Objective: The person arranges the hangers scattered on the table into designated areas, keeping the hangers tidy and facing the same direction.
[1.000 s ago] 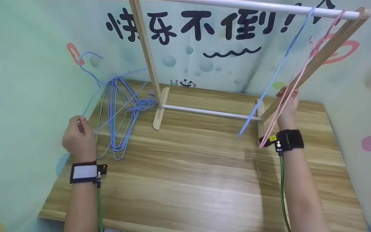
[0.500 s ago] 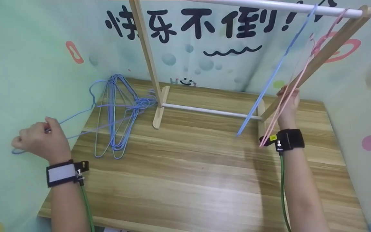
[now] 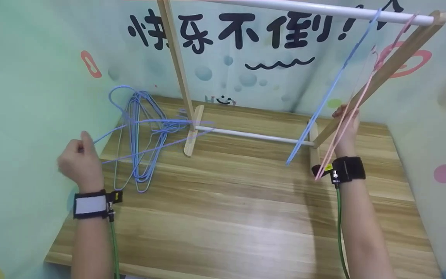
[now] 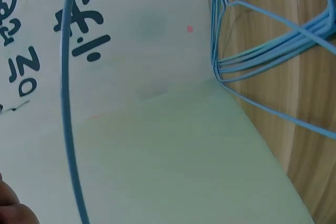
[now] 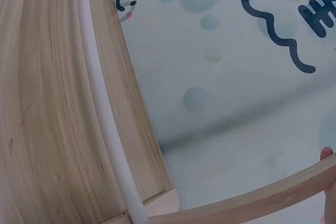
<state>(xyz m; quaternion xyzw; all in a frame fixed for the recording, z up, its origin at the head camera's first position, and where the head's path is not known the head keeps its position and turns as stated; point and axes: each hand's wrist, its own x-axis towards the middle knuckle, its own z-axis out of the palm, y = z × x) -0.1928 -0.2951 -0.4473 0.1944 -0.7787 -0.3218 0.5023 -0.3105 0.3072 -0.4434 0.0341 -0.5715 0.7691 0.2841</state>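
Note:
My left hand (image 3: 81,162) pinches a blue wire clothes hanger (image 3: 109,133) at one end, at the left of the head view. Its hook arches above and its body points right, over a pile of blue hangers (image 3: 141,176) on the table. In the left wrist view one wire of the held hanger (image 4: 66,103) runs down past the fingertips (image 4: 16,211). My right hand (image 3: 347,128) grips the right wooden post (image 3: 393,62) of a small clothes rack; the post hides part of its fingers. In the right wrist view a fingertip (image 5: 326,153) shows behind the post.
On the rack's white top rail (image 3: 323,9) hang a light blue hanger (image 3: 325,99) and a pink hanger (image 3: 356,106) near the right end. A white lower rail (image 3: 250,134) joins the posts. The wooden table (image 3: 223,217) meets printed cloth walls.
My left hand has swung left and down, then back partly right, turning the hanger so its body now points right over the pile. My right hand stays on the post.

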